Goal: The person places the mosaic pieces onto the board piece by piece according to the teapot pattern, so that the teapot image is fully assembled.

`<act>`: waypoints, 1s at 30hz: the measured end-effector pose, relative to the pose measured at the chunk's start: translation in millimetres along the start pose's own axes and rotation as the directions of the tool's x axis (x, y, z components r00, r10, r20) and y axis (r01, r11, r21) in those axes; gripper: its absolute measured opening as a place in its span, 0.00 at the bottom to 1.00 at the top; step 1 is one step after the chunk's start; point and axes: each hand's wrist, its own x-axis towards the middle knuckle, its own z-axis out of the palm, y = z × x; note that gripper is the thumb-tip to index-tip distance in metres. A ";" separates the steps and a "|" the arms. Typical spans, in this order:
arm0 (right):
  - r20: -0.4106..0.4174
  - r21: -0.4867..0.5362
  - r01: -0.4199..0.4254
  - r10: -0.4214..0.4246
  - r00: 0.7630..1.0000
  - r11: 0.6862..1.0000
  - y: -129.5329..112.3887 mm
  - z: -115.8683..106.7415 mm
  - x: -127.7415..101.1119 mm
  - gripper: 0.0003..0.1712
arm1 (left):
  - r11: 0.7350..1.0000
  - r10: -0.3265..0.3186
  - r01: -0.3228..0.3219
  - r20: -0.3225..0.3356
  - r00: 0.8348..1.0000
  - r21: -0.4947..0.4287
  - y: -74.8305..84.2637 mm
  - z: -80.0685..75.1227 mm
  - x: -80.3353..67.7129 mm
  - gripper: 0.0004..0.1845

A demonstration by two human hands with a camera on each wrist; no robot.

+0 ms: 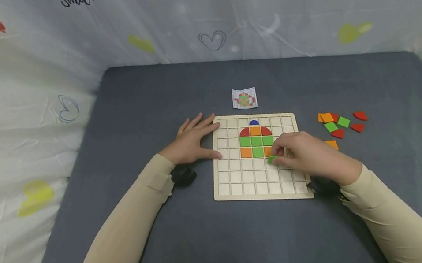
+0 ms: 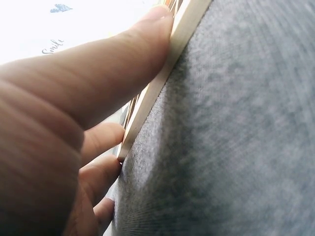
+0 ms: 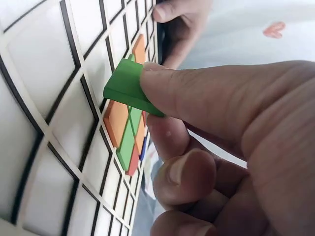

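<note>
Grey mat (image 1: 143,100), printed white curtain (image 1: 28,84)

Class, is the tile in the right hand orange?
No, the right hand pinches a green tile above the board.

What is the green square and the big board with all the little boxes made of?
The green square pinched in the right hand looks like painted wood or maybe plastic: thick, flat, with a matte solid colour and crisp edges. The board looks like pale unpainted wood, probably thin plywood, with dark cut-looking grid lines and a light rim that the left hand touches.
</note>
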 end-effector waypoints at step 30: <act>-0.009 -0.012 0.032 -0.032 0.999 0.999 6.8 11.5 0.2 0.05 | 1.000 0.014 -0.014 -0.008 1.000 -0.001 0.4 -0.8 -0.2 0.53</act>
